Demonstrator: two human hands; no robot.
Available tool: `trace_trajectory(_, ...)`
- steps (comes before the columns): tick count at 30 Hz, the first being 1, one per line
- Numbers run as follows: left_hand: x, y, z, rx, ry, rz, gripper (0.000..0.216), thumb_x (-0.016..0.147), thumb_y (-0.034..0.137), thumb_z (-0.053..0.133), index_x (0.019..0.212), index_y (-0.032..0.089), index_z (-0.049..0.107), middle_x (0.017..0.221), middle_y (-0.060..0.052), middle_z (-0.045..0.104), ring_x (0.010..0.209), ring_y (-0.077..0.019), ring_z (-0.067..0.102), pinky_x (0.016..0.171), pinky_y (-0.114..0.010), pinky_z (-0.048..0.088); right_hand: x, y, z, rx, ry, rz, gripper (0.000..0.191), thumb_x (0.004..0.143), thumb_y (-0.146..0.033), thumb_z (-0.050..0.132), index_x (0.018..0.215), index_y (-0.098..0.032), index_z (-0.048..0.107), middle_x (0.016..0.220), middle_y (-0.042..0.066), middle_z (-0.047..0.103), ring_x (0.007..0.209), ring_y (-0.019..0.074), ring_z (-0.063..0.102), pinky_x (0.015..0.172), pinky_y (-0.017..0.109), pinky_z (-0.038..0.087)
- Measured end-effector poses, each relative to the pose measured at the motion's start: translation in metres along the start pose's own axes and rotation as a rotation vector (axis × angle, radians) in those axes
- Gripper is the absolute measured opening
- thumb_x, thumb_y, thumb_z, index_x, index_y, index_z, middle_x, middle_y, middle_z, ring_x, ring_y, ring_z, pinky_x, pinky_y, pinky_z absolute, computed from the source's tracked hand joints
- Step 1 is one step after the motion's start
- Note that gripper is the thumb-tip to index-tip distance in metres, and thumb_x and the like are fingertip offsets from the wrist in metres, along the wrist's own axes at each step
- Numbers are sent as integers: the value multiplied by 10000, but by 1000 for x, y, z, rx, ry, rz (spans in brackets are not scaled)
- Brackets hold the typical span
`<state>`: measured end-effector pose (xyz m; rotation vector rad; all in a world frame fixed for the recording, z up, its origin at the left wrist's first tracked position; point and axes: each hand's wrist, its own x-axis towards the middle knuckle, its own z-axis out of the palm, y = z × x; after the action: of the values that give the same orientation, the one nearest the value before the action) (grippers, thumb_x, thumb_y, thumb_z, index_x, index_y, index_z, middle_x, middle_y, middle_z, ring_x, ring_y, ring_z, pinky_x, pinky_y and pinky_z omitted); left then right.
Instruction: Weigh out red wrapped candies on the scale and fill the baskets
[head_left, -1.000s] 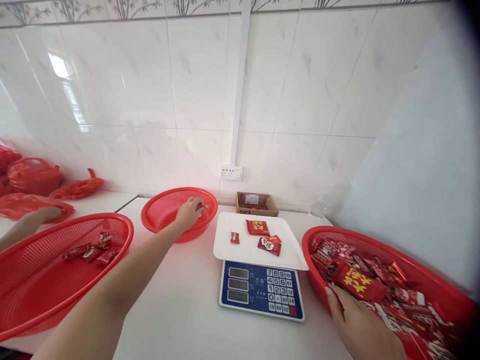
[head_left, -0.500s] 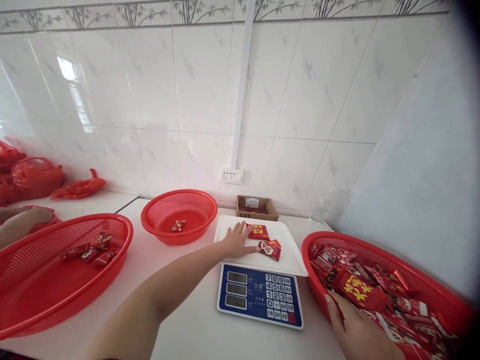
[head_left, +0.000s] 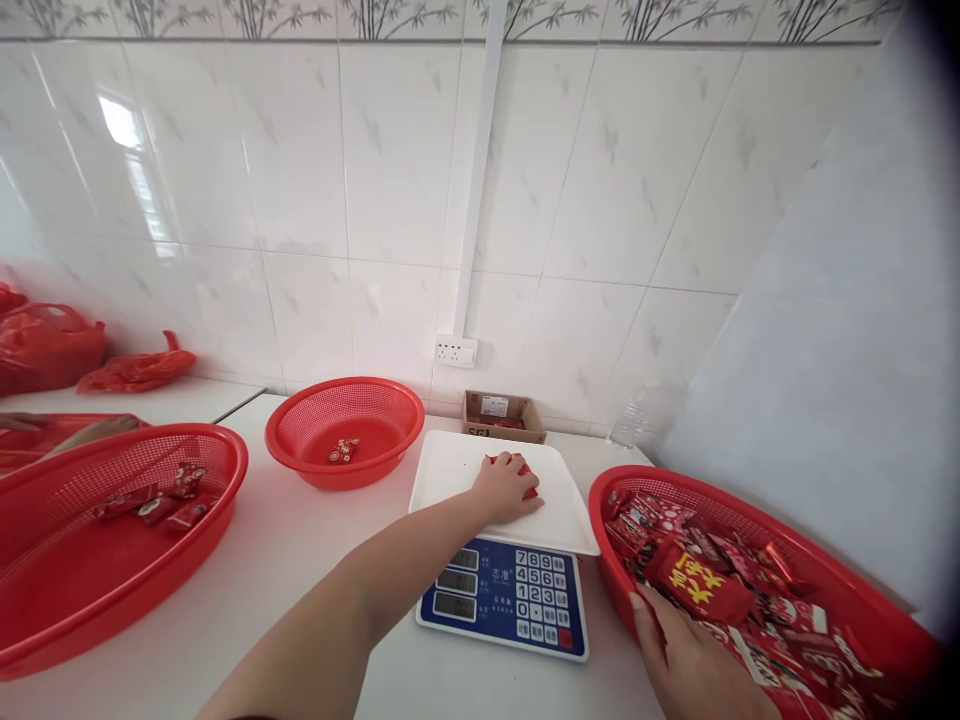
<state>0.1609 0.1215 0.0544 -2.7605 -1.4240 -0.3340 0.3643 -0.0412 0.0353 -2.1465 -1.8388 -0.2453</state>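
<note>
My left hand [head_left: 508, 490] reaches over the white tray [head_left: 442, 470] of a blue weighing scale [head_left: 502, 600]. Its fingers curl down round red snack packets [head_left: 531, 481], mostly covered by the hand. At the right, my right hand [head_left: 694, 655] is closed at the near rim of a red plastic basket [head_left: 600, 500], its fingers partly hidden. Many red wrapped snacks fill that basket, among them a larger red packet with yellow characters [head_left: 699, 582] just beyond this hand.
A round red basket [head_left: 285, 430] with a few small packets stands behind left. Another red basket [head_left: 236, 470] is at far left, where another person's hands [head_left: 101, 430] handle a red bag. A cardboard box [head_left: 529, 425] and clear plastic bottle [head_left: 628, 420] stand by the wall.
My left hand has gone from lying spread beside the packets to closing over them, a little to the right. My right hand stays at the basket. The view has shifted slightly.
</note>
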Motion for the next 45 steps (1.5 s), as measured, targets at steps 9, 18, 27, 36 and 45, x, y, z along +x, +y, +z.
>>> trace_trajectory(9,-10,-23,-14,-6,129,5,240,869,319,444,1069,293,574,1154,-57,523,1051,-228,451,723,-317,491,-1,-4,-6,-41,-65,54,491,884,-428,260,1133,-233,635,1078,73,667,815,241,661,610,325,518)
trace_trajectory(18,-30,-91,-65,-42,313,-326,314,913,354,356,1180,285,506,1216,-51,498,1108,-212,457,764,-289,471,-3,-3,-3,-39,-59,47,512,881,-442,243,1147,-233,627,1127,67,646,854,246,652,622,330,515)
trace_trajectory(27,-93,-157,-85,1,175,-540,575,877,509,342,1365,204,336,1235,-174,501,1144,-346,458,880,-498,380,-2,-3,0,-16,7,30,498,865,-437,268,1094,-226,656,1047,92,676,778,237,657,610,328,516)
trace_trajectory(36,-57,-60,-27,-84,-11,-74,373,856,475,439,1142,284,585,1151,-40,607,1071,-213,526,891,-323,414,-2,-6,-8,-28,-93,66,540,876,-450,230,1151,-206,625,1078,99,663,826,248,656,669,347,525)
trace_trajectory(45,-54,-70,-34,-65,169,-225,317,814,52,428,968,207,658,1057,-37,637,1007,-154,539,863,-242,426,-3,-3,-4,-27,-63,36,515,875,-442,257,1142,-214,633,1089,97,659,838,249,653,656,347,524)
